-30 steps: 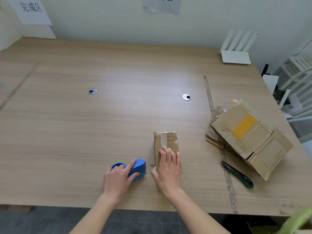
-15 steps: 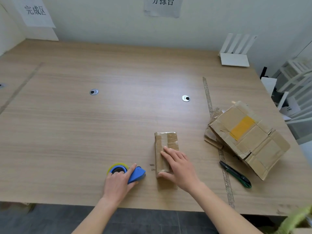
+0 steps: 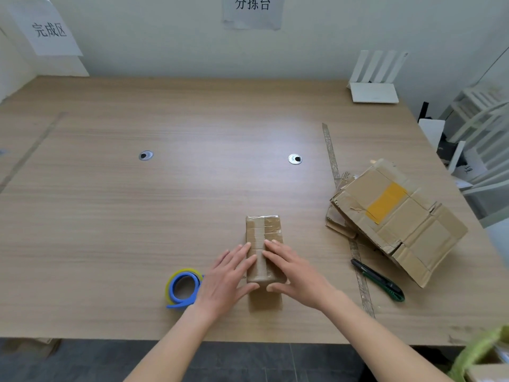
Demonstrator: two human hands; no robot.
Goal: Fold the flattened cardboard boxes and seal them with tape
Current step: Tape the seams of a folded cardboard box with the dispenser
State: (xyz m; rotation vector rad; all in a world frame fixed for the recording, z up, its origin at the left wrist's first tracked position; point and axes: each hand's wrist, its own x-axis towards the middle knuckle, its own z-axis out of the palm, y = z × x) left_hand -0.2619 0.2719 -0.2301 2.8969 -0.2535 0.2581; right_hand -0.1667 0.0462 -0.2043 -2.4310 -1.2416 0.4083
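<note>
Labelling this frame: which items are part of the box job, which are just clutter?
Job: small taped box under both hands; tape dispenser; flattened boxes; box cutter.
Lying about: white router; wall signs; table grommets.

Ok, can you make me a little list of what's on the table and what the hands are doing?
box: small taped box lying flat, near the front of the table
left hand: flat against the box's left side
right hand: flat on the box's top right, thumb at its near end
tape: blue dispenser on the table, just left of the left hand, not held
knife: green cutter right of the box
stack: flattened boxes far right
</note>
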